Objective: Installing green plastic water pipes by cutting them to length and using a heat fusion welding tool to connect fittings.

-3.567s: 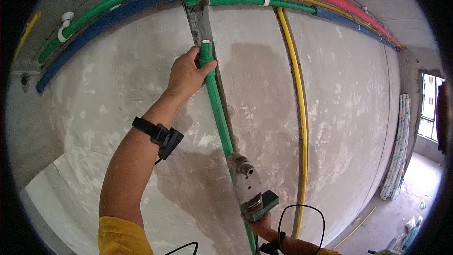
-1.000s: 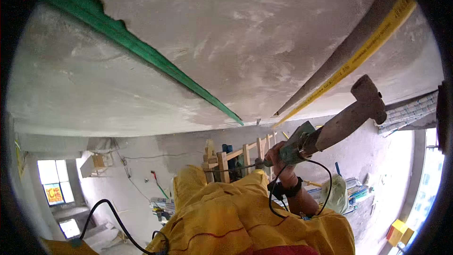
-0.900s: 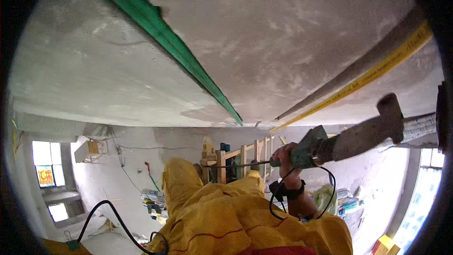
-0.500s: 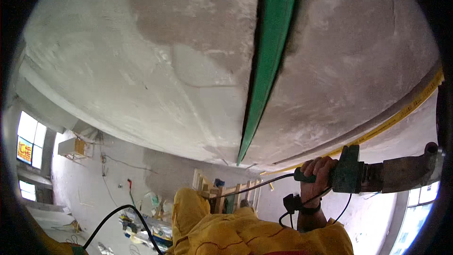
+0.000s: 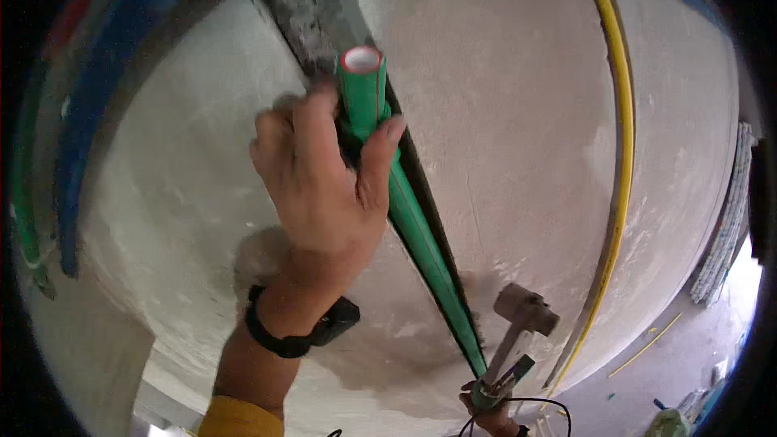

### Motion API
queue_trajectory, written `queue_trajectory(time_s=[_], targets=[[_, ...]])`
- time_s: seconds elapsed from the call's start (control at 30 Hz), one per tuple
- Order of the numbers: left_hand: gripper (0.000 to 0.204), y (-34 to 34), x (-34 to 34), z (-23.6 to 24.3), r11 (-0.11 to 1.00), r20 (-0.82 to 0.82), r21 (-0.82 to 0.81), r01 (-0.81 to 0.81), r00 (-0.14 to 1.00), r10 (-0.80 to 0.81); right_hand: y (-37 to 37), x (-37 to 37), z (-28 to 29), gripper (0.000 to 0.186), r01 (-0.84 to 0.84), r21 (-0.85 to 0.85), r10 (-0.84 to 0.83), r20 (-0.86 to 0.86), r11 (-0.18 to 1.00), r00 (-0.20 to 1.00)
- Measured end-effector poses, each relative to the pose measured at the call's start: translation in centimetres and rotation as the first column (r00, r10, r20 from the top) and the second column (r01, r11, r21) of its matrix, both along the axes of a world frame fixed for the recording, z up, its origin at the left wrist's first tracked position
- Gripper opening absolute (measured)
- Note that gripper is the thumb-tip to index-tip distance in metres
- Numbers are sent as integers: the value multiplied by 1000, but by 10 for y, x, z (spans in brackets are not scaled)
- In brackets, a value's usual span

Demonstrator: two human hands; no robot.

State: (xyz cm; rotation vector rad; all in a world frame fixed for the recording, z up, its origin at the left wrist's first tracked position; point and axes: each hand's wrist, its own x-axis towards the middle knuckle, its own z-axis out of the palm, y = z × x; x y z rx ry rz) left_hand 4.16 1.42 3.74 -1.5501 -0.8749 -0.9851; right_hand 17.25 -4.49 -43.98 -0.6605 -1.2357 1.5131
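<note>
Head view showed the left hand (image 5: 320,186) with its thumb and fingers curled in a narrow grip around the green pipe (image 5: 424,247), just below its open upper end; that hold probably steadied the top. The pipe ran down along the wall channel (image 5: 303,20). Low on the right, the right hand (image 5: 494,421) held a corded tool (image 5: 511,348) by its handle, fingers closed around it, its grey head upward, seemingly to keep it off the pipe.
</note>
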Motion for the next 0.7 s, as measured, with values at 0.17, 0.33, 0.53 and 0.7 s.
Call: queue_trajectory(time_s=[0.17,0.33,0.53,0.7], targets=[[45,0,-9,-16,986,9,-150,-69,997,71,7,-22,27,49,139,254,-229,370,957,900],[47,-13,-16,-14,982,26,-172,-73,997,79,17,-19,32,59,-705,-326,-179,-944,630,276],[50,-18,-18,7,934,84,-354,51,996,-22,-15,-10,26,59,-411,-333,86,-680,848,728],[56,-10,-36,29,889,269,-376,263,949,-166,-23,41,25,58,-667,-453,-439,-875,592,205]])
